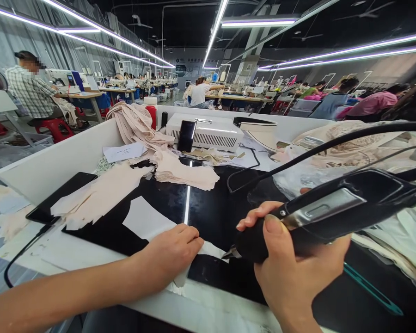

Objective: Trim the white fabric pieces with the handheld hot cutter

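Note:
My left hand (173, 254), fingers curled together, grips and presses a white pattern piece (145, 217) onto the glossy black board (208, 273). A narrow end of pale material extends from under the fingers to the right, and another bit hangs down below the hand. My right hand (291, 268) is wrapped around a black corded handheld cutter (319, 212) with a metal lever on its side. Its pointed metal tip (233, 253) meets the pale end, just right of my left hand. What lies under my left fingers is hidden.
Beige fabric stacks (183, 171) lie at the back and left (100, 194). A phone (186, 136) leans on a white vented box (208, 132). The cutter's black cable (319, 148) arcs over the right side. Teal tweezers (374, 289) lie at right. People work at sewing tables beyond.

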`<state>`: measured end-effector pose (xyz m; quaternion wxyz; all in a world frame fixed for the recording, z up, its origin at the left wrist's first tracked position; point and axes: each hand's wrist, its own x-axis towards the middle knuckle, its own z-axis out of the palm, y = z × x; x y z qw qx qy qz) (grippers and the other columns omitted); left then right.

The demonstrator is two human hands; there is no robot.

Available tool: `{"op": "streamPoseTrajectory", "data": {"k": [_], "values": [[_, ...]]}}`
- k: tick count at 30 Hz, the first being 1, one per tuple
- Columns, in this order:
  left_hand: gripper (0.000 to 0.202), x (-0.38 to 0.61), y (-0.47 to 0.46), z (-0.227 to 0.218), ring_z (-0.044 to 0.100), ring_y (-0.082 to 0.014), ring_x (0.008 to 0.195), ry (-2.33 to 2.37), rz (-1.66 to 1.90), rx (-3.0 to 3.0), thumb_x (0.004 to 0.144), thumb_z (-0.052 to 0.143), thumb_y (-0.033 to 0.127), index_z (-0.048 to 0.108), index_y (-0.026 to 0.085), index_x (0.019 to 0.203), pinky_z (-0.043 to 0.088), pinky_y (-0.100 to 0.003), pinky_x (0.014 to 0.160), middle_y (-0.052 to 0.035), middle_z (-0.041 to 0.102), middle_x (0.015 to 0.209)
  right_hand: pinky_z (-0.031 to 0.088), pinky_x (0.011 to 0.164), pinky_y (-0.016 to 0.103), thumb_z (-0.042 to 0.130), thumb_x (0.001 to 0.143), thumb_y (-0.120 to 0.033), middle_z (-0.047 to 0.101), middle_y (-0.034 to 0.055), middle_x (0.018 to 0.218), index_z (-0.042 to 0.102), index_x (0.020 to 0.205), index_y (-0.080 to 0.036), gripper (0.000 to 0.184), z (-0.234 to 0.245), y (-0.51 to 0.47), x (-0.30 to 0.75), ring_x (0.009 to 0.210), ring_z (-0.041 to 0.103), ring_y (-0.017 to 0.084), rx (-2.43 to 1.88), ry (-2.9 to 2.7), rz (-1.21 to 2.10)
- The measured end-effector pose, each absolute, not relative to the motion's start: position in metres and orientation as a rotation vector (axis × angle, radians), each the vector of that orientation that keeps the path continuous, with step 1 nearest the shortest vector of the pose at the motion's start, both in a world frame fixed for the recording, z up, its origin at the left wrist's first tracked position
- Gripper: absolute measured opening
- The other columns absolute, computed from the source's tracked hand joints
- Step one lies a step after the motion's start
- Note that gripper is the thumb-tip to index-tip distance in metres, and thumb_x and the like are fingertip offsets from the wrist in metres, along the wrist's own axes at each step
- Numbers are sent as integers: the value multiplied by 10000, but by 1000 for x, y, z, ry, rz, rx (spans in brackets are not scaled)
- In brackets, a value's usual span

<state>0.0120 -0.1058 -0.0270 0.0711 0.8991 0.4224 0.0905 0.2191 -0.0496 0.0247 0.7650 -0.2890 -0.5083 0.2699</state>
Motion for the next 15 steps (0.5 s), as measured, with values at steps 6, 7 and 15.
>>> {"op": "streamPoseTrajectory", "data": {"k": [6,7,15], "values": [[441,15,-107,-10,769,-312,1290,1307,13,2696,904,725,-83,722,125,1293,672,-393,1129,-178,771,1421,661,490,325,1093,905,-453,826,-68,832,674,1108,-300,490,25,-54,219,549,727,175,-614,-1112,569],[440,16,-108,-10,778,-303,1260,1323,28,2718,913,727,-86,724,131,1295,676,-383,1108,-161,781,1388,661,486,325,1091,907,-446,828,-67,829,675,1121,-299,490,25,-54,218,544,727,176,-608,-1112,567],[83,37,-118,-29,788,-243,933,1557,87,2902,1193,783,152,762,160,1273,639,-312,756,-66,794,1077,646,465,335,1118,881,-460,829,-55,821,685,1158,-294,540,25,-60,215,528,730,191,-608,-1093,573]]}}
